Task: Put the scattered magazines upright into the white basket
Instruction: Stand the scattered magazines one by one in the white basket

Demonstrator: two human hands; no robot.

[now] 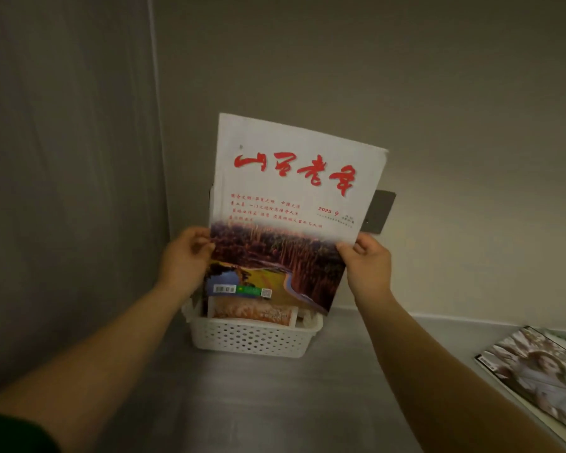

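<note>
A white magazine (294, 204) with red brush lettering and a landscape photo stands upright above the white perforated basket (252, 338). My left hand (185, 259) grips its left edge and my right hand (366, 263) pinches its right edge. Its lower edge hangs at the basket's rim, slightly tilted. Another magazine (254, 313) with an orange cover sits inside the basket, mostly hidden behind the held one. The basket sits in the corner where two walls meet.
A dark-covered magazine (536, 371) lies flat on the grey counter (275, 403) at the right, partly cut off by the frame, with another sheet under it. A grey wall plate (378, 212) shows behind the held magazine. A wall closes in on the left.
</note>
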